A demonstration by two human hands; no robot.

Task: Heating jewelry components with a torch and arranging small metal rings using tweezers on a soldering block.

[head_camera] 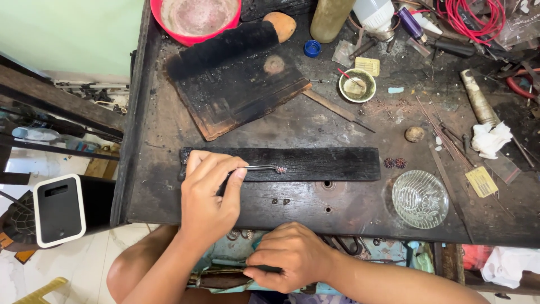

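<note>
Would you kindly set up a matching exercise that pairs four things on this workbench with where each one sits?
Things:
1. tweezers
2. glass dish
3. red bowl
4. blue cap

Places:
A. top edge of the bench, beside the charred board
B. right of the long black strip
C. in the left hand
D. near the base of the tall bottle

Pairs: 1-C, 2-B, 3-A, 4-D
</note>
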